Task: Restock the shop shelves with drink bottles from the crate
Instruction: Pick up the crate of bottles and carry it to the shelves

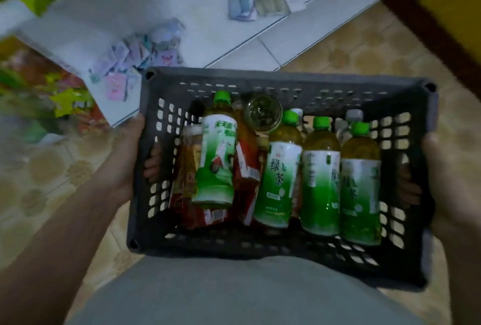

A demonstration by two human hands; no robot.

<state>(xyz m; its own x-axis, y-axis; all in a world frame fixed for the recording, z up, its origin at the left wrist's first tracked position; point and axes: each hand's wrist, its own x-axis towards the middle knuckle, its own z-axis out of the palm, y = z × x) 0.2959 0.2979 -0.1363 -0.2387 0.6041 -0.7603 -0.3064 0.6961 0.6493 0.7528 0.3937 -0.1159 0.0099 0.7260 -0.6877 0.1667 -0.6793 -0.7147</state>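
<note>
- The crate is carried in front of the body, held from both short sides; it is dark grey with many holes in the walls.
- The left hand grips the wall at 9 o'clock — its fingers curl through the handle hole and show inside.
- The right hand grips the wall at 3 o'clock; fingertips seem to show in the handle hole there, but it is dim and blurred.
- Inside lie the green bottles, caps pointing to 12 o'clock, three side by side at the right and one more on top of the red bottles at the left.
- A white shelf with small packets lies from 10 to 12 o'clock, near the crate.
- Risk, in my judgement: the bottles are loose, so if the crate tilts they can roll to one side and pull it from one hand.
- The top green bottle rests unstable — a sudden stop may throw it against the wall or out.
- No bottle is on the shelf yet, as far as I can see.
</note>
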